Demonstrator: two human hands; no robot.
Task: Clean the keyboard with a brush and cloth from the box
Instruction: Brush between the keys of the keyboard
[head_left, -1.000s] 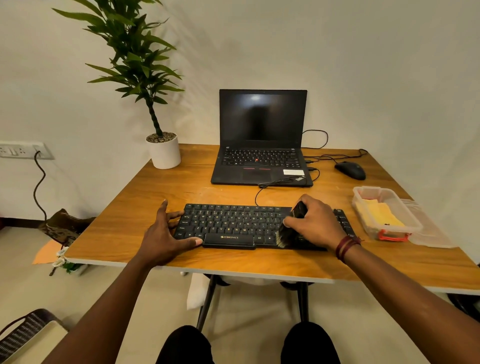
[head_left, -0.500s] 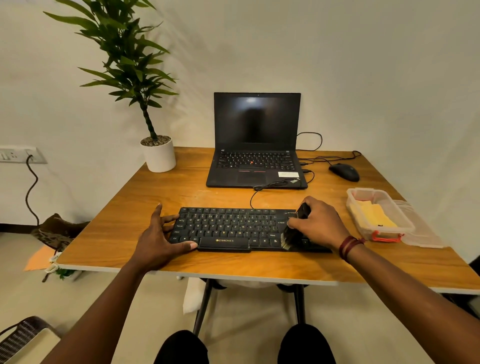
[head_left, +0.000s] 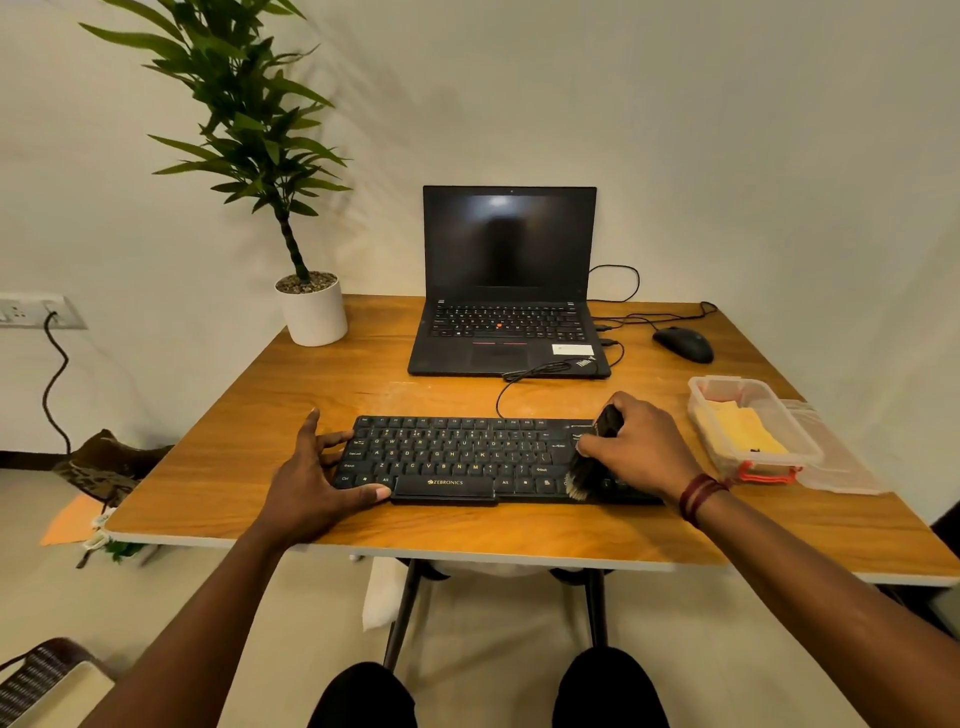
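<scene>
Brush (head_left: 586, 474) shifted right, wooden table (head_left: 291, 410), white wall (head_left: 753, 156)

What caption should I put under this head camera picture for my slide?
Right hand holds a brush on the keyboard; left hand rests on its end; yellow cloth lies in the box.

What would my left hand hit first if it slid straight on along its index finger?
Probably the white plant pot: the left hand has its index finger aimed over bare table toward it, passing left of the keyboard. Depth is hard to judge.
</scene>
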